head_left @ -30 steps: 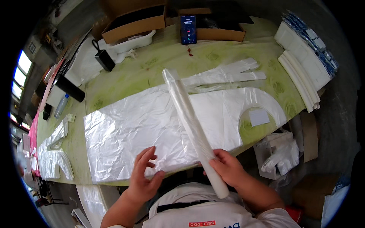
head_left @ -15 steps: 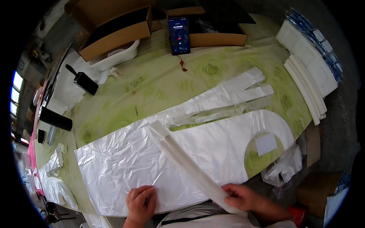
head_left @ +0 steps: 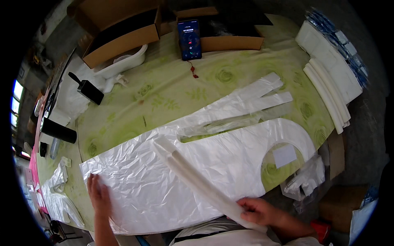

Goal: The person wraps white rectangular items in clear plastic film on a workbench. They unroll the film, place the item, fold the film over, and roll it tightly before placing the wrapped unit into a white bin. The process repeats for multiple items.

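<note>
A shiny white plastic apron (head_left: 135, 176) lies spread on the table, creased on its left part, with a rounded neck opening at the right and long straps pointing to the far right. My right hand (head_left: 256, 211) is closed around the near end of a long white plastic roll (head_left: 201, 186), which lies slantwise over the apron with its far end near the straps. My left hand (head_left: 98, 194) rests on the apron's left edge, its fingers stretched out and slightly blurred; nothing shows in it. A small white paper rectangle (head_left: 285, 156) lies in the neck opening.
A green flowered cloth (head_left: 131, 110) covers the table. At the back stand an upright phone (head_left: 189, 40) and open cardboard boxes (head_left: 123, 37). Several white rolls (head_left: 327, 94) lie at the right edge beside a white stack (head_left: 328, 61). Black objects (head_left: 59, 130) are on the left.
My left hand has moved left, from the apron's near middle to its left edge, and its curled fingers have stretched out. My right hand still holds the roll; the view has shifted slightly.
</note>
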Tool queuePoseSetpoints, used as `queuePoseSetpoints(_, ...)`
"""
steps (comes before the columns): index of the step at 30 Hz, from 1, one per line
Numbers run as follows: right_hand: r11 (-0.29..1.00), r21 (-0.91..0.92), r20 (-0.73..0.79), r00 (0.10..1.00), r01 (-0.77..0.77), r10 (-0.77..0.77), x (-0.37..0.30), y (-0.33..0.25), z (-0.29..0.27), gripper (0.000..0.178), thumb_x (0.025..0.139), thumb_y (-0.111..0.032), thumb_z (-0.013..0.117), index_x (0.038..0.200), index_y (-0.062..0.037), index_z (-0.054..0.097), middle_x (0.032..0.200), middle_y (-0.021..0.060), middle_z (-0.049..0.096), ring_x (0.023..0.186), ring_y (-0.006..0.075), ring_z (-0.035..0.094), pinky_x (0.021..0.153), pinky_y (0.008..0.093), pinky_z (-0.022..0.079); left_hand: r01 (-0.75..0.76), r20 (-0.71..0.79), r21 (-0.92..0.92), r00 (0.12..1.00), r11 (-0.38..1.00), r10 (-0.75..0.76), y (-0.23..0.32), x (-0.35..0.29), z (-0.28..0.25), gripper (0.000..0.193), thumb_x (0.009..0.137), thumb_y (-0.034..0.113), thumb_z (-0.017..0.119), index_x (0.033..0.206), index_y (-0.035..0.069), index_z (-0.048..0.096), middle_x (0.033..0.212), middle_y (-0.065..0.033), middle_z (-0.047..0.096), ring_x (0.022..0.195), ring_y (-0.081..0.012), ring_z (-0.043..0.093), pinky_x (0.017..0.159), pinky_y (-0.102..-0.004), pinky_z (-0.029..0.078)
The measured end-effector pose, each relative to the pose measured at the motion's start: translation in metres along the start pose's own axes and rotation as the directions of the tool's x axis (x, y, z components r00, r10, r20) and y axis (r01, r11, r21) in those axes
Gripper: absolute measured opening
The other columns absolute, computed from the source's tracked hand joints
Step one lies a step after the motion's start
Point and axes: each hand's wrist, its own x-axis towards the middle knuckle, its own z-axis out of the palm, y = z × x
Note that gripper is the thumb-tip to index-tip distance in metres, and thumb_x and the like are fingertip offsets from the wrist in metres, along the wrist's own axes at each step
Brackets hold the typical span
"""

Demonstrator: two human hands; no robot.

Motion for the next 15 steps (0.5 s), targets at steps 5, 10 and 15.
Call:
queuePoseSetpoints(5,0.999,0.033,-0.017,1.0,-0.003,0.003,0.0,-0.001,0.002,0.042,0.098,-0.014,0.063,0.135,0.0016,0.051,0.108,0.0033,0.064,0.093,0.0073,0.059,0.08,0.0242,0.049,0.211,-0.195,0.08,0.962,0.974,-0.192,-0.086,0.033,-0.023,0.043,0.101,0.013,0.054,0.142,0.002,0.051,0.151,-0.0184,0.043,0.145,-0.0334,0.035,0.119,-0.0424,0.028)
queuePoseSetpoints(10,0.997,0.069,-0.037,0.999,-0.031,0.034,0.0,0.007,0.0,0.042,0.098,-0.011,0.062,0.137,0.0013,0.05,0.109,0.0033,0.064,0.093,0.0075,0.059,0.081,0.024,0.049,-0.174,-0.064,-0.041,0.983,0.984,0.171,-0.028,0.042,0.001,0.043,0.099,0.02,0.055,0.139,0.004,0.054,0.153,-0.0169,0.044,0.145,-0.0364,0.035,0.12,-0.0451,0.024)
queuePoseSetpoints(15,0.992,0.126,-0.019,0.999,-0.028,0.03,-0.004,0.002,0.003,0.043,0.098,-0.009,0.061,0.137,0.0017,0.049,0.115,0.0044,0.064,0.1,0.0087,0.06,0.087,0.025,0.049,-0.098,0.109,0.235,0.991,0.967,0.074,0.015,0.058,0.006,0.049,0.1,0.028,0.052,0.145,0.006,0.049,0.154,-0.0181,0.042,0.146,-0.0394,0.031,0.121,-0.0477,0.021)
